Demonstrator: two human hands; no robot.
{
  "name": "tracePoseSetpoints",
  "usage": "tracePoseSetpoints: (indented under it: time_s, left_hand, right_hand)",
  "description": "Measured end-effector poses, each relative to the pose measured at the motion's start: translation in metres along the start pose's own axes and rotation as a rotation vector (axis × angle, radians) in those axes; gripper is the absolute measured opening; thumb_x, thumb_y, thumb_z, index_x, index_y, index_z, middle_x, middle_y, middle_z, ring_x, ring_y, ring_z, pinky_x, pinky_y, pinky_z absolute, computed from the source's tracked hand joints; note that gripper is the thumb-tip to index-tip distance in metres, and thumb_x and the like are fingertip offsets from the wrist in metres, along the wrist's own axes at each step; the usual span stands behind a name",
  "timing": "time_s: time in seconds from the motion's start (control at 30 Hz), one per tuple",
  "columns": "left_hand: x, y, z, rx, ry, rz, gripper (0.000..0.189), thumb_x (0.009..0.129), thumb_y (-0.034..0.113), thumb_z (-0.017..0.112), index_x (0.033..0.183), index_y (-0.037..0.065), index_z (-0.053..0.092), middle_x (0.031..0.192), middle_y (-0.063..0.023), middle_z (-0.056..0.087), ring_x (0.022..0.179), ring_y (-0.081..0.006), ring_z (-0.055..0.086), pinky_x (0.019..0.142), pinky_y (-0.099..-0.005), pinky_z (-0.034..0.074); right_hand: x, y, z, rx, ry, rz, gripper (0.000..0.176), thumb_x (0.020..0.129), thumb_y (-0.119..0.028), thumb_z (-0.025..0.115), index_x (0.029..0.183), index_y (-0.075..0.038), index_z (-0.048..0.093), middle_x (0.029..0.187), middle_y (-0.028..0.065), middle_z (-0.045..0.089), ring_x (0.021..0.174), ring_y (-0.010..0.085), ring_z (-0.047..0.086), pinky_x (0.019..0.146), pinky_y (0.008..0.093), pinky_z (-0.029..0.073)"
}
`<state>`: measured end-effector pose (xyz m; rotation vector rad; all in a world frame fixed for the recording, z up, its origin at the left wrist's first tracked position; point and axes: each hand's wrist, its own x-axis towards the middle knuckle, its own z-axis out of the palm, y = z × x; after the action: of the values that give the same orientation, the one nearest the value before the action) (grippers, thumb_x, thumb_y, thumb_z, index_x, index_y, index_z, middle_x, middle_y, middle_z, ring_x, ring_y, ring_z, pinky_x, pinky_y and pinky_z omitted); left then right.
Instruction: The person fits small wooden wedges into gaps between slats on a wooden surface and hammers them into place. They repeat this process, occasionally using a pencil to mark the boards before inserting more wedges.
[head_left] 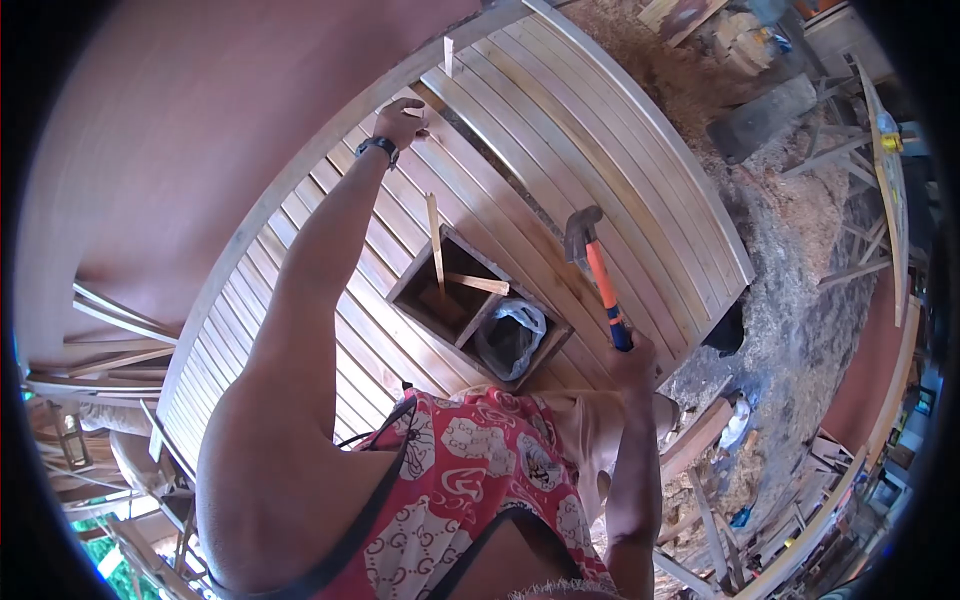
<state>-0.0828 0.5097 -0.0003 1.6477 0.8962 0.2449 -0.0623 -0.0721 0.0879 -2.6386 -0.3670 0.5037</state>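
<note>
- Here, your left hand (400, 122) reaches beyond the wooden box (400, 292), arm extended, fingers curled; their hold is unclear.
- Right of the box, your right hand (632, 360) grips the hammer (602, 275), dark-headed, its handle orange and blue.

Beyond my slatted deck's (600, 150) upper-left edge, broad smooth pinkish-brown surface (200, 130). Past its right edge, grey littered ground (790, 220); brown wood shavings (630, 50) near top corner. Dark flat slab (765, 120) there, long curved board (885, 190) farther right. To my left, loose timber strips (120, 312); low down, bright daylight, green foliage (100, 550).
</note>
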Motion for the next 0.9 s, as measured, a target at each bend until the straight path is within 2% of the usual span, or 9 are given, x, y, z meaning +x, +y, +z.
tracePoseSetpoints:
  time_s: [0.27,0.33,0.4,0.47,0.5,0.57,0.7,0.8,0.9]
  left_hand:
    - [0.026,-0.044,0.009,-0.394,0.103,-0.010,0.023,0.083,0.005,0.075,0.106,0.001,0.075,0.082,-0.0076,0.073,0.061,-0.0116,0.063,0.056,-0.0257,0.053]
    - [0.029,-0.045,-0.004,-0.182,-0.017,0.029,0.028,0.084,0.014,0.076,0.109,0.001,0.074,0.088,-0.0033,0.072,0.072,-0.0100,0.062,0.068,-0.0272,0.052]
    - [0.118,-0.138,-0.034,-0.400,-0.338,0.040,0.041,0.085,0.017,0.075,0.122,0.000,0.068,0.099,-0.0022,0.069,0.078,-0.0099,0.060,0.074,-0.0260,0.051]
    - [0.071,-0.084,-0.026,-0.340,-0.177,0.075,0.048,0.085,0.008,0.072,0.131,-0.004,0.062,0.121,-0.0128,0.069,0.104,-0.0184,0.067,0.093,-0.0316,0.054]
    - [0.086,-0.091,-0.033,-0.313,-0.159,0.057,0.051,0.084,0.004,0.072,0.132,-0.007,0.059,0.123,-0.0166,0.068,0.111,-0.0237,0.066,0.098,-0.0328,0.053]
    - [0.071,-0.071,-0.024,-0.385,-0.139,0.092,0.046,0.081,-0.003,0.072,0.126,-0.011,0.062,0.123,-0.0197,0.067,0.105,-0.0265,0.068,0.094,-0.0319,0.057]
    - [0.062,-0.081,-0.027,-0.294,-0.069,0.057,0.039,0.086,-0.001,0.071,0.124,-0.007,0.065,0.118,-0.0172,0.070,0.101,-0.0232,0.070,0.087,-0.0276,0.059]
    - [0.076,-0.088,-0.028,-0.262,-0.028,0.016,0.038,0.087,0.002,0.072,0.124,-0.005,0.066,0.114,-0.0159,0.072,0.099,-0.0227,0.071,0.085,-0.0277,0.059]
    - [0.098,-0.107,-0.032,-0.279,-0.086,0.049,0.040,0.091,0.006,0.070,0.129,-0.002,0.063,0.118,-0.0160,0.070,0.103,-0.0228,0.070,0.087,-0.0287,0.058]
  right_hand:
    - [-0.016,0.009,0.021,0.072,-0.017,0.005,0.016,0.078,-0.015,0.070,0.086,-0.001,0.067,0.077,0.0222,0.067,0.076,0.0419,0.067,0.064,0.0469,0.049]
    - [-0.022,-0.004,0.011,0.181,-0.105,0.020,0.017,0.080,-0.012,0.067,0.093,-0.001,0.068,0.082,0.0224,0.068,0.079,0.0412,0.068,0.067,0.0475,0.049]
    - [-0.027,0.002,0.027,0.204,0.004,-0.119,0.023,0.079,-0.013,0.064,0.099,-0.001,0.068,0.085,0.0242,0.069,0.082,0.0400,0.070,0.069,0.0473,0.051]
    - [-0.026,-0.005,0.033,0.043,-0.222,0.271,0.022,0.077,-0.020,0.065,0.090,-0.003,0.070,0.079,0.0258,0.069,0.077,0.0431,0.069,0.066,0.0505,0.052]
    - [-0.026,-0.018,0.024,0.086,-0.179,0.109,0.023,0.077,-0.024,0.063,0.085,-0.003,0.070,0.079,0.0261,0.068,0.078,0.0446,0.068,0.069,0.0528,0.053]
    - [-0.030,-0.015,0.033,0.154,-0.161,0.092,0.028,0.079,-0.026,0.069,0.096,-0.003,0.071,0.075,0.0224,0.067,0.073,0.0406,0.068,0.067,0.0490,0.050]
    - [-0.035,-0.019,0.042,0.231,-0.175,0.120,0.027,0.077,-0.027,0.064,0.087,-0.003,0.070,0.086,0.0260,0.069,0.085,0.0446,0.068,0.078,0.0530,0.053]
    - [-0.036,-0.010,0.047,0.192,-0.109,0.005,0.031,0.078,-0.024,0.068,0.101,-0.005,0.072,0.083,0.0242,0.069,0.082,0.0442,0.068,0.074,0.0494,0.053]
    - [-0.035,-0.022,0.036,0.187,-0.248,0.187,0.031,0.079,-0.026,0.068,0.103,-0.006,0.071,0.088,0.0247,0.070,0.087,0.0437,0.068,0.075,0.0509,0.052]
